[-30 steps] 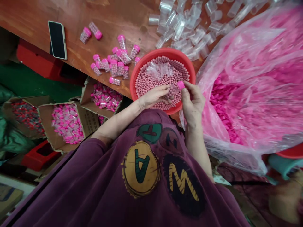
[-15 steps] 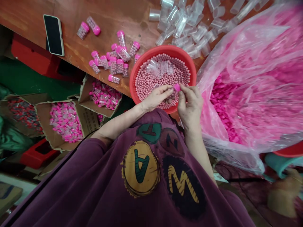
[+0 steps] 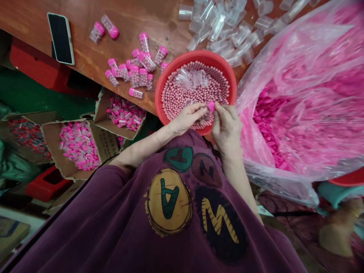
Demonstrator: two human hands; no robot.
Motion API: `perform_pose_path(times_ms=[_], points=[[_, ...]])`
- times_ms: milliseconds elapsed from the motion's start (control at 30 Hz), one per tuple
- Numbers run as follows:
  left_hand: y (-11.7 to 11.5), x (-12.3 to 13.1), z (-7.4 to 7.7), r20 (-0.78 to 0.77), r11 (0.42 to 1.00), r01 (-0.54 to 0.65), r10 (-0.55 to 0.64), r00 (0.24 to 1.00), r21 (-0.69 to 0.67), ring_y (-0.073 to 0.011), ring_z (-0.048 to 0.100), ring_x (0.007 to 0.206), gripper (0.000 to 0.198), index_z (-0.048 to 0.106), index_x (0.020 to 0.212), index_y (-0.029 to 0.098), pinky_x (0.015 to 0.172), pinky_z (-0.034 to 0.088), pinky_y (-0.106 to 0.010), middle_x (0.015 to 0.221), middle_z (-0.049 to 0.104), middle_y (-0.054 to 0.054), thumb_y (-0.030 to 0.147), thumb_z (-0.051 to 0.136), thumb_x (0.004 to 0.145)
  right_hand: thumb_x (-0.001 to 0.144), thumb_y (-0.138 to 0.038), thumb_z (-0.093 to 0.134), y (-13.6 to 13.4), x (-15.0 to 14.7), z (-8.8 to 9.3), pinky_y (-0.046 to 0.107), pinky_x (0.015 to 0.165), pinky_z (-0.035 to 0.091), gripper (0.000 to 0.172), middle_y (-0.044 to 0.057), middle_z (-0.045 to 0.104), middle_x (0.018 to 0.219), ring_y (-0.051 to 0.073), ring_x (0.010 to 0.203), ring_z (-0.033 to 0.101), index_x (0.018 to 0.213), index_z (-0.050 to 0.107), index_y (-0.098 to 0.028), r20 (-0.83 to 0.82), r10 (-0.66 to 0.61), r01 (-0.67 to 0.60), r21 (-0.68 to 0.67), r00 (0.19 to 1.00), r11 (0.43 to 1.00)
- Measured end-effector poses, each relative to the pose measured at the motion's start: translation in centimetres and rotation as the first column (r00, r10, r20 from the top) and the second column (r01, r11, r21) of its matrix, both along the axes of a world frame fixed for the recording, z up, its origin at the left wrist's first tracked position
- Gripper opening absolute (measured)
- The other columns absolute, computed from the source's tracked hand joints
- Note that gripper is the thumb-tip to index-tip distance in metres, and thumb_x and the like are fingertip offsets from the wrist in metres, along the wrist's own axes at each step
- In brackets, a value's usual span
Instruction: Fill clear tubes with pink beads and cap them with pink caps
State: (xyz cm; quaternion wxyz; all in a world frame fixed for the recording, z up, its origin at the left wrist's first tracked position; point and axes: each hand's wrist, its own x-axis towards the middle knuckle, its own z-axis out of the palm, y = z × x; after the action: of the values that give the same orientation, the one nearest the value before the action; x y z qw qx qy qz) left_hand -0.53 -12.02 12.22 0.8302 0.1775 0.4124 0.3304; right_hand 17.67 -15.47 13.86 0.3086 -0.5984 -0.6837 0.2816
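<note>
Over the near side of a red basin (image 3: pixel 159 89) filled with small pink beads (image 3: pixel 182 91), my two hands meet. My left hand (image 3: pixel 187 118) is closed around a small clear bottle, mostly hidden by the fingers. At its top sits a bright pink cap (image 3: pixel 211 105), which the thumb and fingers of my right hand (image 3: pixel 227 123) pinch from the right. Whether the cap is fully seated cannot be made out. Several clear tubes (image 3: pixel 196 79) lie on the beads in the basin.
Capped bead-filled bottles (image 3: pixel 142 77) lie left of the basin, and a phone (image 3: pixel 61 38) beyond them. Empty clear tubes (image 3: pixel 218 26) are heaped behind. A plastic bag (image 3: pixel 313 102) of pink caps stands right. Cardboard boxes (image 3: pixel 106 146) sit lower left; another person's arm (image 3: pixel 337 231) shows lower right.
The view has shifted slightly. Both hands stay together at the pink cap, with the right hand's fingers moved only a little.
</note>
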Motion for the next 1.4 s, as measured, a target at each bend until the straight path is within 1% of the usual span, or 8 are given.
perform_pose_path(times_ms=[200, 400, 633, 700, 833, 1000, 1133, 1400], points=[[-0.2, -0.1, -1.0, -0.033, 0.999, 0.043, -0.043, 0.999, 0.022, -0.0110, 0.067, 0.080, 0.027, 0.077, 0.111, 0.021, 0.071, 0.056, -0.024, 0.093, 0.073, -0.002, 0.047, 0.084, 0.112, 0.123, -0.044, 0.056, -0.3, -0.4, -0.6, 0.052, 0.105, 0.073, 0.037, 0.011, 0.080, 0.121, 0.029, 0.113, 0.080, 0.143, 0.084, -0.030, -0.067, -0.098, 0.097, -0.022, 0.993, 0.995], [-0.4, -0.5, -1.4, -0.125, 0.987, 0.083, -0.066, 0.990, 0.135, -0.0114, 0.068, 0.081, 0.026, 0.077, 0.116, 0.021, 0.072, 0.057, -0.026, 0.098, 0.074, -0.003, 0.046, 0.081, 0.114, 0.124, -0.040, 0.056, -1.2, -0.4, -1.2, 0.055, 0.117, 0.070, 0.036, 0.014, 0.080, 0.131, 0.030, 0.125, 0.077, 0.149, 0.081, -0.032, -0.069, -0.054, 0.053, -0.021, 0.996, 0.998], [-0.6, -0.8, -1.7, -0.029, 0.985, 0.140, -0.138, 0.990, 0.101, -0.0113, 0.067, 0.081, 0.033, 0.076, 0.122, 0.020, 0.076, 0.059, -0.028, 0.102, 0.075, -0.003, 0.043, 0.093, 0.104, 0.123, -0.046, 0.060, -1.0, -0.6, 0.1, 0.050, 0.095, 0.074, 0.034, 0.009, 0.083, 0.117, 0.027, 0.107, 0.080, 0.139, 0.086, -0.030, -0.062, -0.113, 0.115, 0.028, 0.992, 0.993], [-0.6, -0.7, -1.8, -0.063, 0.983, 0.135, -0.127, 0.990, 0.128, -0.0114, 0.067, 0.080, 0.040, 0.076, 0.123, 0.021, 0.076, 0.059, -0.028, 0.099, 0.073, -0.001, 0.044, 0.098, 0.099, 0.124, -0.042, 0.058, -1.2, -0.7, 0.3, 0.050, 0.099, 0.074, 0.034, 0.011, 0.083, 0.121, 0.027, 0.111, 0.080, 0.142, 0.085, -0.031, -0.019, -0.113, 0.113, 0.033, 0.993, 0.993], [-0.7, -0.6, -1.9, -0.053, 0.976, 0.118, -0.110, 0.993, 0.185, -0.0106, 0.063, 0.073, 0.037, 0.076, 0.121, 0.022, 0.069, 0.055, -0.028, 0.092, 0.068, 0.000, 0.054, 0.088, 0.108, 0.124, -0.036, 0.054, -1.5, -0.7, 0.0, 0.057, 0.113, 0.071, 0.038, 0.015, 0.082, 0.131, 0.031, 0.123, 0.078, 0.150, 0.081, -0.030, 0.025, -0.076, 0.077, -0.030, 0.997, 0.997], [-0.8, -0.7, -2.0, -0.104, 0.968, 0.102, -0.080, 0.991, 0.229, -0.0098, 0.063, 0.073, 0.037, 0.076, 0.119, 0.022, 0.069, 0.055, -0.027, 0.090, 0.066, 0.002, 0.054, 0.091, 0.106, 0.124, -0.036, 0.049, -1.8, -0.3, -1.0, 0.056, 0.113, 0.071, 0.043, 0.017, 0.083, 0.134, 0.030, 0.124, 0.078, 0.153, 0.078, -0.023, 0.141, -0.033, 0.027, 0.039, 0.989, 0.999], [-1.0, -0.7, -2.6, -0.134, 0.964, 0.072, -0.039, 0.990, 0.255, -0.0091, 0.063, 0.075, 0.031, 0.078, 0.119, 0.021, 0.070, 0.056, -0.026, 0.092, 0.067, 0.002, 0.047, 0.090, 0.107, 0.123, -0.039, 0.055, -2.0, 0.0, -1.5, 0.060, 0.116, 0.070, 0.040, 0.015, 0.081, 0.136, 0.033, 0.128, 0.079, 0.153, 0.080, -0.031, 0.054, -0.026, 0.025, 0.021, 0.998, 0.999], [-1.0, -0.9, -1.9, -0.140, 0.966, 0.129, -0.099, 0.985, 0.226, -0.0109, 0.067, 0.078, 0.042, 0.079, 0.123, 0.022, 0.075, 0.060, -0.028, 0.092, 0.069, 0.001, 0.057, 0.093, 0.104, 0.122, -0.052, 0.060, -1.3, -0.6, 0.8, 0.050, 0.100, 0.076, 0.039, 0.009, 0.082, 0.121, 0.028, 0.112, 0.083, 0.141, 0.088, -0.034, -0.009, -0.088, 0.087, -0.012, 0.996, 0.996]])
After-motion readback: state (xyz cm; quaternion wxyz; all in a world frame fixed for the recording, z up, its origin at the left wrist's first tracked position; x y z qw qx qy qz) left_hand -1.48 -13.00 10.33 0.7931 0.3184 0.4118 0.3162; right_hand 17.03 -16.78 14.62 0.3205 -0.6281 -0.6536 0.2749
